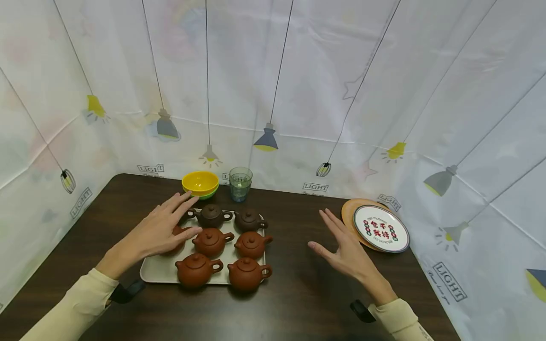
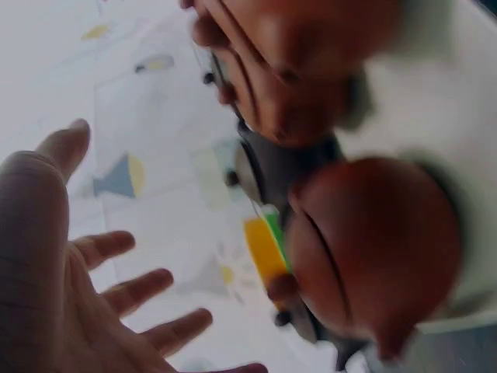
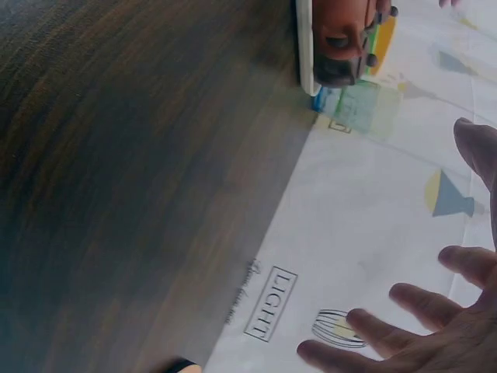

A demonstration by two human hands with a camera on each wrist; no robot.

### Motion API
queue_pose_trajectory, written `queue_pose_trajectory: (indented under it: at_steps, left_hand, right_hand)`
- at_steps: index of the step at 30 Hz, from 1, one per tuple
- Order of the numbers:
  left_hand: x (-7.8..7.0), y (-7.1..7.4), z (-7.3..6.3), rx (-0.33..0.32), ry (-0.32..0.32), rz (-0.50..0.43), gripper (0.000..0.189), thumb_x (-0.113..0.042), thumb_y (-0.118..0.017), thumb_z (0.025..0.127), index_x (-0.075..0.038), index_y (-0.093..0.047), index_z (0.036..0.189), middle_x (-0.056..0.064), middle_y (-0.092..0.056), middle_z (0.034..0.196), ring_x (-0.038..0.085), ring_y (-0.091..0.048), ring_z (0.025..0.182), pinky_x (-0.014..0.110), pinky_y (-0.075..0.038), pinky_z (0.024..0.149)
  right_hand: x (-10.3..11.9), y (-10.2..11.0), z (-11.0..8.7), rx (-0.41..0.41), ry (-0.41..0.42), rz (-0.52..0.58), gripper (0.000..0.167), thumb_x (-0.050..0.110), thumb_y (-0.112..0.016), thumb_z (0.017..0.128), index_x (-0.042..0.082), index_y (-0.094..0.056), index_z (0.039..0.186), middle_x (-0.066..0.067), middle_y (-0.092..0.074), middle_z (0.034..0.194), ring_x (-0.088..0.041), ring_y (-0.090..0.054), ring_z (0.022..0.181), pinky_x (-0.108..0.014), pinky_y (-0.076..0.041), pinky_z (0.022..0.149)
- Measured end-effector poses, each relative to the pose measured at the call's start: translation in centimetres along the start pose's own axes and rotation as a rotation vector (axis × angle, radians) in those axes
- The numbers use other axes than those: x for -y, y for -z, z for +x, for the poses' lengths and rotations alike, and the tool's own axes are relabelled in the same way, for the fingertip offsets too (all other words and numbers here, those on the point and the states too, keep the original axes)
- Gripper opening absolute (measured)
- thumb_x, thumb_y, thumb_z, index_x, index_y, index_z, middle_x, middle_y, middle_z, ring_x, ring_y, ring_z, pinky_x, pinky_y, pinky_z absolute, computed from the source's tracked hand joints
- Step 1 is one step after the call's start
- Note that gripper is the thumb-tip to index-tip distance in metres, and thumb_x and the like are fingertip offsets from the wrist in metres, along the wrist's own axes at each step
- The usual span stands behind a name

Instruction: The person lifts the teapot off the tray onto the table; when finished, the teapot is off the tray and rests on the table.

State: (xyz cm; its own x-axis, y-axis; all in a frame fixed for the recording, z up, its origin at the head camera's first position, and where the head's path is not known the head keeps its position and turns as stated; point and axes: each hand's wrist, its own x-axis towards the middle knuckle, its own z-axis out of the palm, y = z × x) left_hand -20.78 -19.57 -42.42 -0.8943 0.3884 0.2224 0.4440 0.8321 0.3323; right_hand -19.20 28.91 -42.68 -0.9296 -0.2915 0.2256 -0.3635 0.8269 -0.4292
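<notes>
Several small clay teapots sit in rows on a pale tray (image 1: 159, 274). The nearer ones are reddish brown, such as the front-left teapot (image 1: 195, 271) and the front-right teapot (image 1: 246, 274); at the back are dark brown ones, such as a dark teapot (image 1: 211, 216). My left hand (image 1: 164, 232) is over the tray's left side with fingers extended, hiding part of a reddish teapot (image 2: 380, 241); it holds nothing. Over the table to the right of the tray, my right hand (image 1: 347, 251) has its fingers spread and holds nothing. The plate is nearest to it.
Behind the tray stand a yellow bowl (image 1: 200, 182) stacked on a green bowl (image 1: 209, 194), and clear greenish-blue glasses (image 1: 240, 183). A white plate (image 1: 381, 228) with red lettering lies over a round wooden board (image 1: 350, 208) at the right. A printed curtain (image 1: 315, 94) borders the dark table (image 1: 294, 303).
</notes>
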Motion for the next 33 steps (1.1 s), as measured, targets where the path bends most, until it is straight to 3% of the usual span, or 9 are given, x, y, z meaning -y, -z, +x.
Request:
queue_pose_trajectory:
  at_steps: [9,13,18,23,31,33]
  left_hand:
    - [2.2,0.1,-2.0,0.017,0.062,0.011,0.091,-0.064,-0.065,0.100,-0.014,-0.034,0.169,0.020,-0.032,0.175,0.050,-0.035,0.158,0.076,-0.038,0.118]
    - [3.0,0.0,-3.4,0.034,0.089,-0.003,0.097,-0.065,-0.068,0.097,-0.017,-0.029,0.171,0.020,-0.030,0.176,0.052,-0.035,0.157,0.078,-0.040,0.114]
    - [3.9,-0.4,-5.4,0.083,0.124,-0.038,0.113,-0.068,-0.074,0.090,-0.019,-0.016,0.174,0.022,-0.026,0.177,0.056,-0.035,0.155,0.082,-0.041,0.108]
    - [4.7,-0.9,-6.5,0.115,0.154,-0.075,0.123,-0.068,-0.078,0.086,-0.023,-0.007,0.175,0.022,-0.023,0.178,0.057,-0.033,0.156,0.085,-0.039,0.107]
    - [6.5,-1.5,-7.1,0.171,0.152,-0.082,0.135,-0.069,-0.087,0.076,0.001,-0.018,0.169,0.032,-0.027,0.173,0.060,-0.031,0.155,0.083,-0.031,0.116]
    - [7.0,-1.7,-7.4,0.195,0.159,-0.096,0.136,-0.067,-0.089,0.075,0.000,-0.017,0.170,0.033,-0.026,0.173,0.061,-0.029,0.155,0.086,-0.027,0.114]
  right_hand:
    - [-0.3,-0.8,0.1,0.007,0.055,0.035,0.086,0.042,-0.079,0.097,0.028,-0.035,0.170,-0.011,-0.032,0.177,-0.047,-0.036,0.159,-0.074,-0.039,0.118]
    - [0.2,-1.4,0.0,0.021,0.127,0.042,0.081,0.037,-0.080,0.097,0.023,-0.041,0.167,-0.013,-0.037,0.175,-0.048,-0.041,0.156,-0.073,-0.043,0.116]
    - [1.1,-1.9,0.0,0.093,0.256,0.056,0.077,0.034,-0.081,0.097,0.022,-0.046,0.164,-0.009,-0.044,0.171,-0.039,-0.054,0.150,-0.062,-0.053,0.112]
    - [2.0,-2.5,0.3,0.176,0.321,0.088,0.078,0.036,-0.081,0.097,0.025,-0.044,0.165,-0.004,-0.046,0.170,-0.029,-0.055,0.151,-0.054,-0.053,0.114]
    - [2.7,-3.8,1.0,0.225,0.383,0.150,0.077,0.033,-0.080,0.098,0.022,-0.044,0.165,-0.004,-0.049,0.168,-0.028,-0.056,0.150,-0.052,-0.054,0.114]
    - [3.0,-4.1,1.1,0.233,0.391,0.173,0.076,0.032,-0.080,0.098,0.021,-0.045,0.165,-0.005,-0.050,0.167,-0.028,-0.057,0.149,-0.052,-0.054,0.114]
